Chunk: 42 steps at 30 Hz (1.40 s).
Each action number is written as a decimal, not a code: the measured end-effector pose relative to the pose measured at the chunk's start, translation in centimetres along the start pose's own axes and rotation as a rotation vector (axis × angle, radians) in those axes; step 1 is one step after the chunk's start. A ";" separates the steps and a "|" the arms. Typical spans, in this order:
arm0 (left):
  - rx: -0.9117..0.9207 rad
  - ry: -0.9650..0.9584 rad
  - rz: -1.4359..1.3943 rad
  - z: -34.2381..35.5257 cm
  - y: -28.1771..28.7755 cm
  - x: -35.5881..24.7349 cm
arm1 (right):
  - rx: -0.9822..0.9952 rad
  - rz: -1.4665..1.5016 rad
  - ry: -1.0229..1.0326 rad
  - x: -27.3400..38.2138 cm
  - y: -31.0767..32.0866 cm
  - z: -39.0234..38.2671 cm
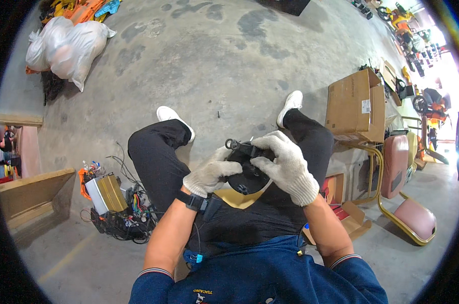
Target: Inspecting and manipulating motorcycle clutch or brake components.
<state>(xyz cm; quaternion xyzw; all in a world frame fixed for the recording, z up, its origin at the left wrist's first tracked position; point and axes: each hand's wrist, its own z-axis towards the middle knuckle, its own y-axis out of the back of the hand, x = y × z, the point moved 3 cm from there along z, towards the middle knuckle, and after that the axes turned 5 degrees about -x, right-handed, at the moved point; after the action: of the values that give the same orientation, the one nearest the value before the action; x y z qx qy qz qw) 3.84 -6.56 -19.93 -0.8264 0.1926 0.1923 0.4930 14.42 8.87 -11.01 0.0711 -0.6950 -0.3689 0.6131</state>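
Observation:
A black rounded part (245,178) with a small ring-shaped clamp at its upper left is held up between my knees; it resembles a lamp housing, though its exact kind cannot be made out. My left hand (212,171), in a white knitted glove, grips its left side with the thumb across the front. On the other side my right hand (285,163), gloved the same way, closes around its upper right edge. Both hands hide parts of it. Beneath, a yellowish seat edge (235,198) shows between my black-trousered thighs.
Left of me lie a gold-and-silver metal box (107,193) and tangled wires (136,209). A cardboard box (352,106) stands to the right, near a tipped pink-padded chair (396,166). White plastic bags (68,48) lie far left. A wooden board (37,195) stands at the left.

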 end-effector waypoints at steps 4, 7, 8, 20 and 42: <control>0.028 0.025 -0.064 -0.2 -0.4 -0.1 | -0.004 0.004 0.002 0.3 0.0 0.0; -0.025 0.000 -0.116 -0.4 -0.5 -0.1 | -0.005 -0.002 -0.024 0.5 0.1 0.0; -0.020 0.004 -0.127 -0.4 -0.5 -0.1 | -0.004 -0.021 -0.046 0.5 0.1 0.0; -0.024 0.028 -0.132 -0.3 -0.1 0.1 | 0.025 -0.151 -0.042 0.5 0.4 -0.1; -0.004 -0.043 -0.140 0.1 -0.6 0.2 | 0.117 0.001 -0.033 -1.0 0.0 0.2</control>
<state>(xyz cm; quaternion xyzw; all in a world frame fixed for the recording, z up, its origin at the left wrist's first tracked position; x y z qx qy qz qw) 4.30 -6.19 -19.62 -0.8344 0.1236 0.1754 0.5077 14.53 9.49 -11.78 0.1003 -0.7255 -0.3284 0.5964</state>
